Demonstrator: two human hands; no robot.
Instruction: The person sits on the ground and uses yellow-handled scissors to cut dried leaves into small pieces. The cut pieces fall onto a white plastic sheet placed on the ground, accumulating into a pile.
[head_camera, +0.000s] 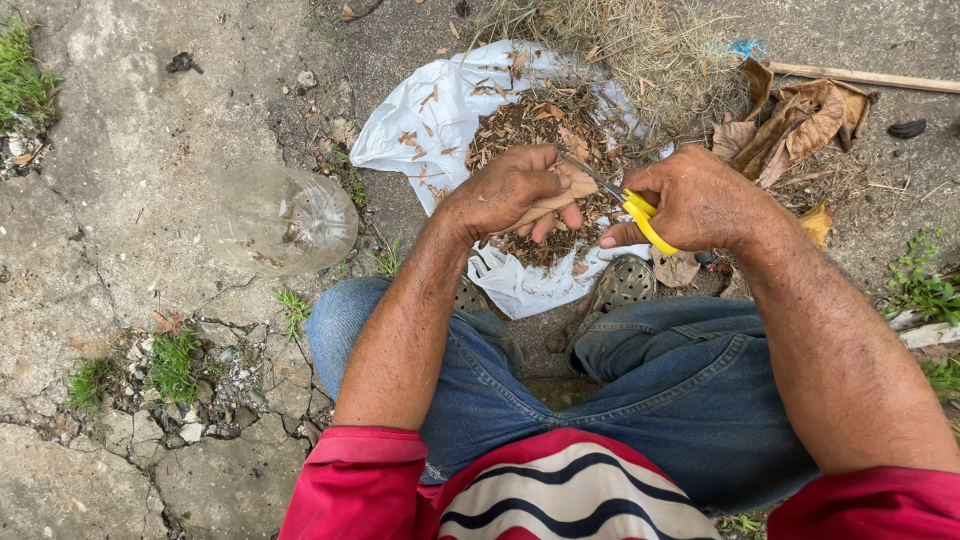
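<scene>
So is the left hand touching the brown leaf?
Touching. The head view shows the left hand with its fingers curled around the dry brown leaf, pinching it while the scissors cut.

Soft, even daylight, almost shadowless; sharp focus throughout, mild wide-angle stretch toward the frame edges.

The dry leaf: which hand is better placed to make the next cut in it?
Probably the right hand: it already grips the yellow-handled scissors, whose blades reach the dry leaf. The left hand is occupied holding that leaf above the white plastic bag.
</scene>
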